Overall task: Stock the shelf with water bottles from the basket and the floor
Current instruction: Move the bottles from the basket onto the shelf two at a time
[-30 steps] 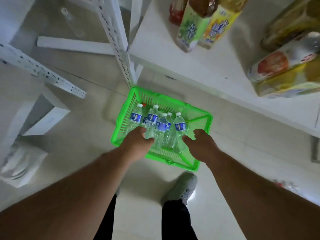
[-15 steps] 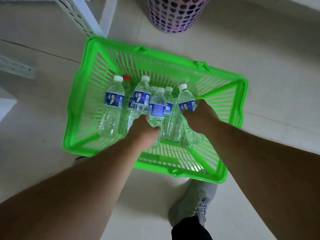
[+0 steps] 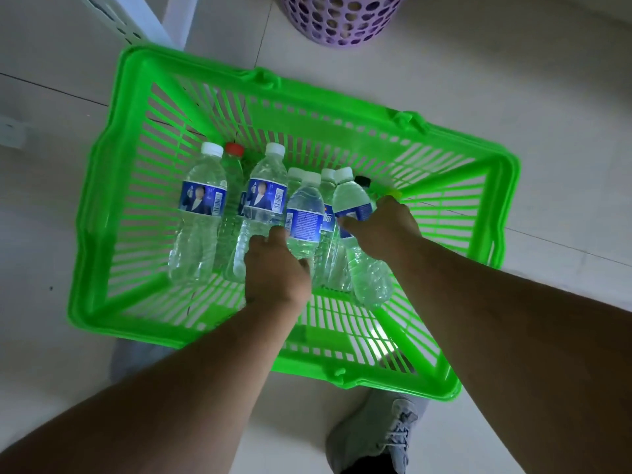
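A bright green slatted basket (image 3: 113,206) stands on the pale tiled floor. Inside it stand several clear water bottles with white caps and blue labels. My left hand (image 3: 275,271) is wrapped around the lower part of a middle water bottle (image 3: 304,213). My right hand (image 3: 383,227) grips the rightmost water bottle (image 3: 352,196) at its label. Two more labelled bottles (image 3: 201,206) stand free at the left, one with a red cap (image 3: 234,149) behind them. A black cap and a yellow-green cap peek out beyond my right hand.
A purple perforated bin (image 3: 345,18) stands just beyond the basket. A white shelf upright (image 3: 130,22) rises at the top left. My grey shoe (image 3: 379,436) rests on the floor in front of the basket's near rim.
The view has dropped closer to the basket. Both hands went from hovering over the near rim to inside it, and each has closed around a bottle.
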### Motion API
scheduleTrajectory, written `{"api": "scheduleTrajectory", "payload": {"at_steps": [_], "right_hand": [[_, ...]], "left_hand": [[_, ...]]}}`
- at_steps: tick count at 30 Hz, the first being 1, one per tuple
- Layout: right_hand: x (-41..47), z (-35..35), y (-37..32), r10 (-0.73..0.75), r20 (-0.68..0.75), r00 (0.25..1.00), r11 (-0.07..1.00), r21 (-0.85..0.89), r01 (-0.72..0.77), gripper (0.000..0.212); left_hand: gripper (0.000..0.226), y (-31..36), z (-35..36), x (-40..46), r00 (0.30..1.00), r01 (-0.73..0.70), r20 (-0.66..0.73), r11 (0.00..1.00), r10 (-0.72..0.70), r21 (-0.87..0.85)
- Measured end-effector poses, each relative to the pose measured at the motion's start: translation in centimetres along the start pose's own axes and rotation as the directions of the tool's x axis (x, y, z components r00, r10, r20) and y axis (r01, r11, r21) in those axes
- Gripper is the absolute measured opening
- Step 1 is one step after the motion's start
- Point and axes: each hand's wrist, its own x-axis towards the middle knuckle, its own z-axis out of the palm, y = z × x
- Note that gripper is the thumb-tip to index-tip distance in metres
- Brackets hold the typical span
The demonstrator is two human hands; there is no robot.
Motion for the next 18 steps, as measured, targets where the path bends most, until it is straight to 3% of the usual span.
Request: {"api": "scheduleTrajectory", "payload": {"at_steps": [4,10,14,18], "right_hand": [[0.4,1.1,-0.4,-0.007,0.065,0.998,0.991,0.136,-0.002,0.066],[0.7,1.4,-0.3,0.002,0.089,0.996,0.965,0.262,-0.025,0.061],[0.4,1.0,0.3,0.036,0.061,0.998,0.947,0.318,-0.054,0.058],[-0.6,0.6,1.1,0.007,0.046,0.999,0.934,0.357,-0.023,0.053]], "left_hand": [[0.057,-0.5,0.4,-0.5,0.995,-0.094,-0.037,0.995,0.095,0.01],[0.06,0.7,0.8,0.5,0.999,0.034,-0.028,0.989,-0.03,0.144],[0.067,1.3,1.7,1.4,0.989,0.138,0.048,0.986,-0.143,0.092],[0.066,1.0,1.9,1.7,0.989,0.141,0.038,0.987,-0.144,0.073]]}}
